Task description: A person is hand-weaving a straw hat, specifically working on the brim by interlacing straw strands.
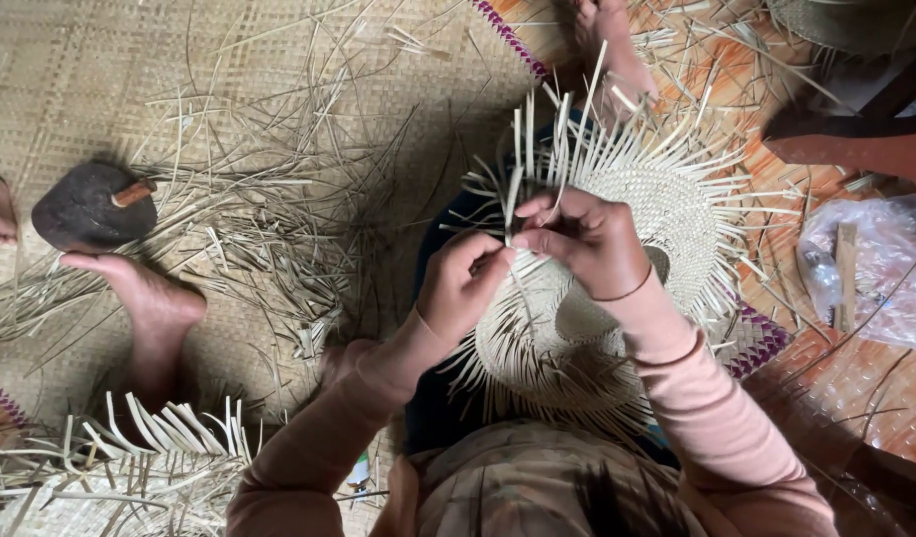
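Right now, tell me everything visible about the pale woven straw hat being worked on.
The pale woven straw hat is unfinished: a tightly plaited round body, with many loose flat strips fanning out from its edge like spokes. It looks like dried palm or straw, cream coloured. It lies tilted on the person's lap. The left hand and right hand meet at its near edge, pinching upright strips in a fingertip grip. A mat strewn with spare strips lies beneath.
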